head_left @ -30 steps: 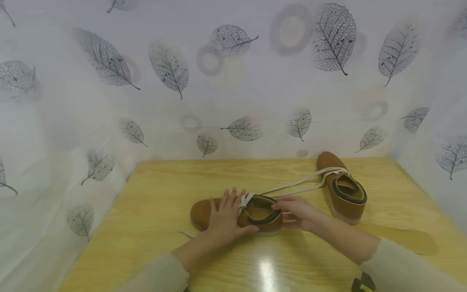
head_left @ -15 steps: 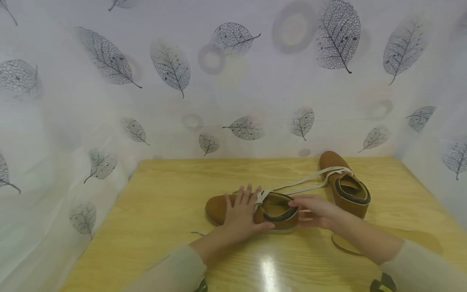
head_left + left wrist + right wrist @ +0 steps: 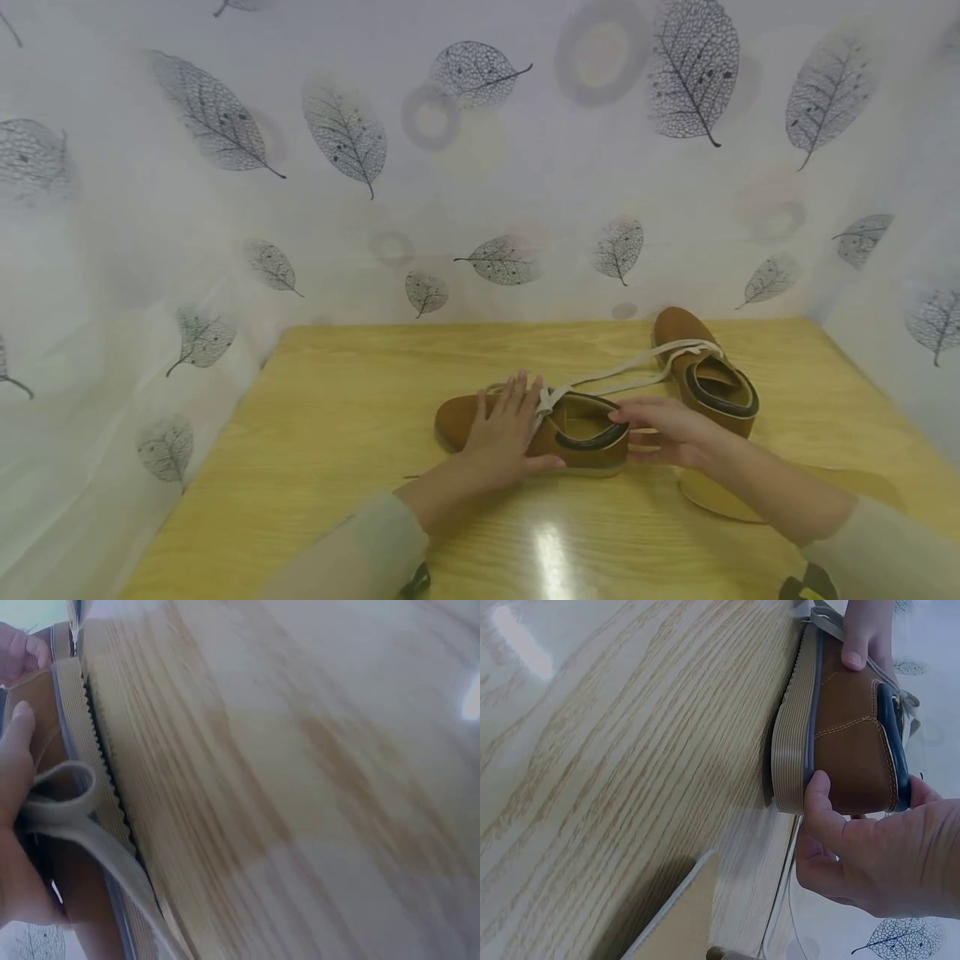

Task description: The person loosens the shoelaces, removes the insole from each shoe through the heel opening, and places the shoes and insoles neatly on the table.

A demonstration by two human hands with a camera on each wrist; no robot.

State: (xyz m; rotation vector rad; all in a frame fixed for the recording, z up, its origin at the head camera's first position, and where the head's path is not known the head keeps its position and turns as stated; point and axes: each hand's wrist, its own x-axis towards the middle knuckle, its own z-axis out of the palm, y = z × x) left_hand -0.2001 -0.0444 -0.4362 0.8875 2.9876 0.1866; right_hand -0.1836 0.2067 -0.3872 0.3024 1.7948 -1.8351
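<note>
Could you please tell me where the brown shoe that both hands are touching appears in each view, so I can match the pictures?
Head: the brown shoe lies just below and right of centre, toe pointing left.
Left wrist: the brown shoe runs down the left edge, partly cut off.
Right wrist: the brown shoe is at upper right, heel downward.
Shared landmark: the left hand, on the shoe in all three.

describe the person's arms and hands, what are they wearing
The left hand and right hand are bare, with no gloves or rings visible. The left sleeve and right sleeve are plain, pale grey-beige, stopping short of the wrists. A dark patch with yellow shows beside the right one, too cropped to identify.
</note>
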